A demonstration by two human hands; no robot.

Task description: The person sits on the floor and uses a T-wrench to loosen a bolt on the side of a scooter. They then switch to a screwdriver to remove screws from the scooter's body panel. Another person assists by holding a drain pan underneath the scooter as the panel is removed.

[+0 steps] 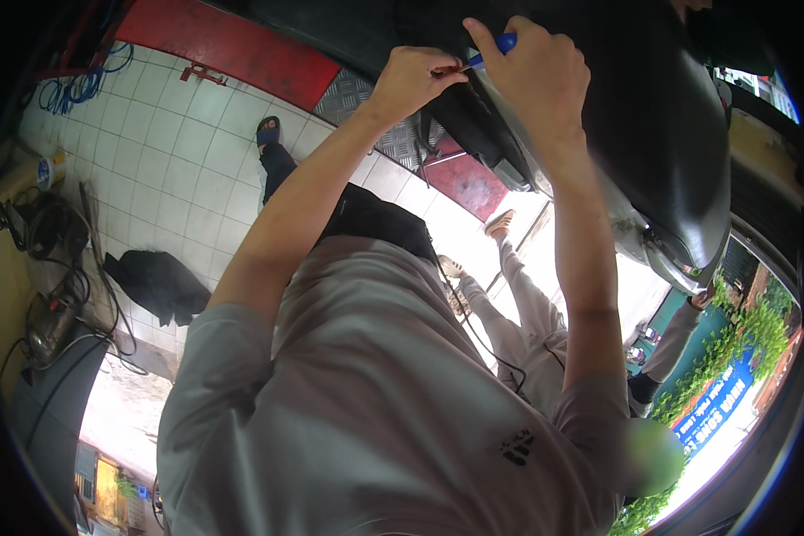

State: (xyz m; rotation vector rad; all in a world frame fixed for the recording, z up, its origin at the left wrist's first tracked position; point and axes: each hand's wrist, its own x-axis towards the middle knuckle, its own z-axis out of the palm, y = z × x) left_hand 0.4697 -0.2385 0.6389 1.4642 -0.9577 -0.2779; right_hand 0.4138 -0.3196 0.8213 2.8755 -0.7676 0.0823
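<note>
My right hand [545, 85] is closed around a screwdriver [506, 42] with a blue handle, its thumb stretched out along it. The tool's thin end points left toward my left hand [417, 80]. That hand has its thumb and fingertips pinched together right at the tip; what is between them is too small to make out. Both hands are beside the dark body of a motorbike [460, 107], below its long black seat [661, 134]. The bike's panels partly hide behind my right hand and forearm.
A red platform [232, 40] with a metal tread plate [348, 94] runs under the bike. Blue hose [76, 89] hangs at the far left. Machines with cables [54, 313] and a black cloth [159, 284] are at left. Another person in grey trousers [527, 330] stands at right.
</note>
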